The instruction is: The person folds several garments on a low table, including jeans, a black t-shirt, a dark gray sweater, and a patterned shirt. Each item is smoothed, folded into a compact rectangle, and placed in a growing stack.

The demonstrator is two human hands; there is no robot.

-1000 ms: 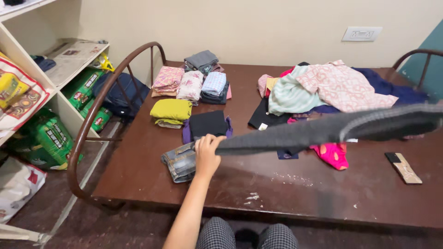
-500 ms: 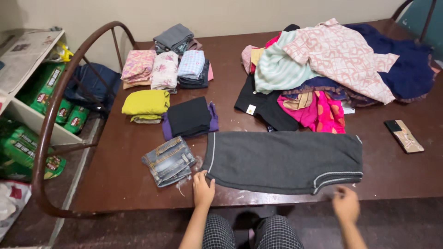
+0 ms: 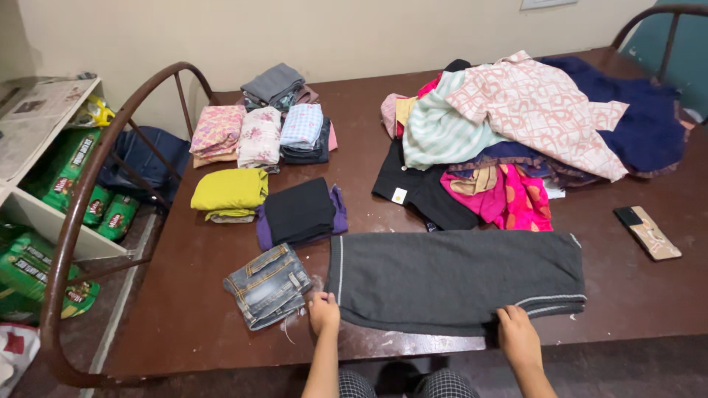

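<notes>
A dark grey pair of pants (image 3: 453, 278) lies flat on the brown bed board (image 3: 199, 309), folded lengthwise, its cuffs with white stripes to the right. My left hand (image 3: 324, 312) rests on its near left corner at the waistband, fingers closed on the fabric edge. Along the near edge, left of the cuffs, my right hand (image 3: 518, 337) presses on the pants. Folded blue jeans (image 3: 268, 286) sit just left of my left hand.
Folded clothes lie beyond: a black and purple stack (image 3: 301, 212), a yellow stack (image 3: 229, 192), several patterned stacks (image 3: 262, 131). A loose clothes heap (image 3: 516, 125) fills the back right. A phone (image 3: 647, 232) lies at right. A curved metal bedframe (image 3: 81, 214) and shelves with green bags (image 3: 66, 177) stand left.
The grey pants were swung through the air, then laid flat on the board. My right hand has come onto their near edge, and the view has shifted slightly down and nearer.
</notes>
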